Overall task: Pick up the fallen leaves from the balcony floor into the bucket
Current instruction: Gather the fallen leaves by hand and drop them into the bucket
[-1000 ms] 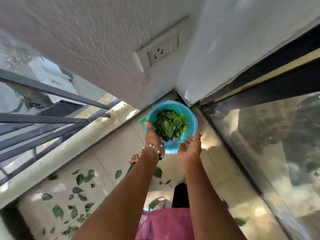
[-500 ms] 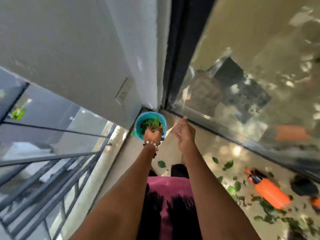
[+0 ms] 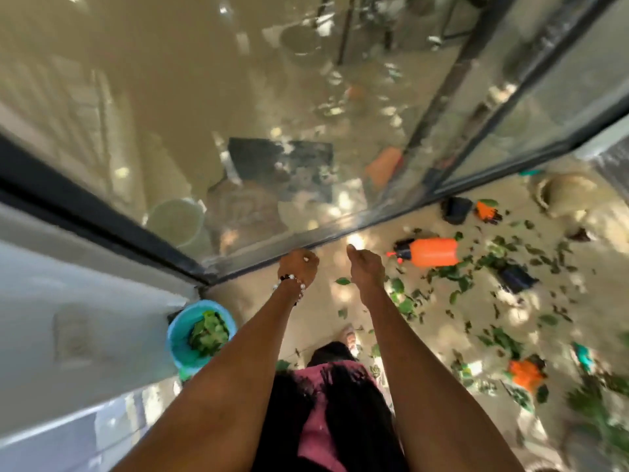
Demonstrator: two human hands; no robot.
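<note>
A light blue bucket (image 3: 177, 338) stands in the corner at the lower left, holding a heap of green leaves (image 3: 209, 332). Many fallen leaves (image 3: 473, 267) lie scattered on the beige balcony floor to the right. My left hand (image 3: 297, 265), with a bead bracelet at the wrist, hangs above the floor near the door track, up and right of the bucket, fingers loosely curled and holding nothing. My right hand (image 3: 366, 264) is beside it, also loosely curled and holding nothing, above a few leaves.
A glass sliding door (image 3: 272, 131) runs along the far side and a white wall (image 3: 85, 284) stands at the left. An orange sprayer (image 3: 432, 252), black pots (image 3: 515, 277), a woven basket (image 3: 561, 194) and an orange item (image 3: 526, 373) lie among the leaves.
My view has swung right from the bucket toward the leaf-strewn floor. Both hands have left the bucket, which now sits at the lower left.
</note>
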